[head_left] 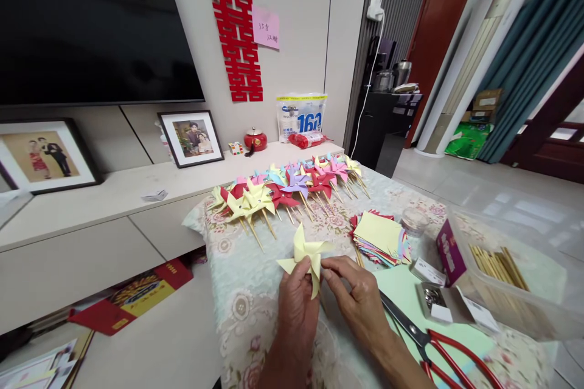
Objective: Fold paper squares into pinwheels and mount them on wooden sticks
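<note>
1. Two bare hands are meeting over a floral tablecloth (255, 292) in the head view, the left hand (296, 310) and right hand (360, 301) together pinching a yellow paper pinwheel (306, 255), apparently steadying its folded blades at the centre.
2. Just beyond the fingertips, finished pinwheels (287, 191) in many colours are lying in a row on their sticks, seemingly kept out of the working space.
3. Right of the right hand, a stack of coloured paper squares (378, 237), red-handled scissors (438, 346) and a clear tub of wooden sticks (499, 267) are sitting within easy reach.
</note>
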Tool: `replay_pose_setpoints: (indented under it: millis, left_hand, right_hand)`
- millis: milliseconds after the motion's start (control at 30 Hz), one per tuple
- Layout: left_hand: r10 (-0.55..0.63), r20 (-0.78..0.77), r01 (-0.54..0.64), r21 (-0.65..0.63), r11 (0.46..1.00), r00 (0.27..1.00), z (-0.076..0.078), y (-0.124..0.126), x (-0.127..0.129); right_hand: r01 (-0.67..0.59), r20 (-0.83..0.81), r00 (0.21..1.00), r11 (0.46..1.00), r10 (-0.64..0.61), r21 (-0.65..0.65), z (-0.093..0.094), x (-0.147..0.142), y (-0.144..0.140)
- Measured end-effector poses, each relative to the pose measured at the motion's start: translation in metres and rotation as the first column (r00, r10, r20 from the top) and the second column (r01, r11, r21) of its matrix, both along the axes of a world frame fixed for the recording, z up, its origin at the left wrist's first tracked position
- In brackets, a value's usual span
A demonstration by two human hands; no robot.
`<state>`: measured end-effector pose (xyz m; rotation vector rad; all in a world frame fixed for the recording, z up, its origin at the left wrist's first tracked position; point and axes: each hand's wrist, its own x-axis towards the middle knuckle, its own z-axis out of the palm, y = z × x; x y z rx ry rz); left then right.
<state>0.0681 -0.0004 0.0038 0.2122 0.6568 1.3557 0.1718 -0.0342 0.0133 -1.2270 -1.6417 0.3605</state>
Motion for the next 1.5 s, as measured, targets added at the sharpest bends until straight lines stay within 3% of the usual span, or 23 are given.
replay_pose_setpoints:
  millis: [300,733,833,933,1100,1267,1400,1500]
  left_hand:
    - [0.024,-0.033,-0.024,0.003,1.000,0.999,0.006,-0.002,-0.001]
    - [0.027,-0.082,-0.025,0.028,0.999,0.996,-0.003,0.000,0.001]
    - [0.037,-0.048,-0.037,0.005,0.999,0.998,-0.003,0.001,-0.001]
    - [0.075,-0.037,-0.076,-0.025,0.997,0.996,-0.001,0.002,-0.005]
    - [0.140,-0.044,-0.143,-0.080,0.986,0.989,0.007,0.005,-0.009]
    - [0.130,-0.033,-0.134,-0.136,0.982,0.991,0.009,0.005,-0.010]
    - [0.130,-0.035,-0.131,-0.015,0.991,0.991,0.004,0.004,-0.012]
    - [0.209,-0.179,-0.183,0.152,0.971,0.961,0.001,0.003,-0.014]
  right_hand:
    - [0.073,0.059,0.995,0.992,-0.079,0.099,-0.002,0.000,-0.001]
    - [-0.018,0.135,0.991,0.998,0.009,0.067,-0.005,-0.001,-0.001]
    - [0.000,0.089,0.996,1.000,-0.002,0.016,-0.005,0.000,0.000]
    - [0.011,0.078,0.997,0.993,-0.001,-0.117,-0.004,0.002,0.001]
    - [-0.041,0.131,0.986,0.904,0.107,-0.425,-0.007,-0.001,0.000]
    - [-0.087,0.113,0.979,0.852,0.169,-0.517,-0.018,-0.004,0.002]
    - [-0.194,-0.127,0.981,0.818,0.148,-0.542,-0.023,-0.002,0.006]
    - [-0.255,-0.287,0.953,0.778,0.100,-0.574,-0.022,0.000,0.008]
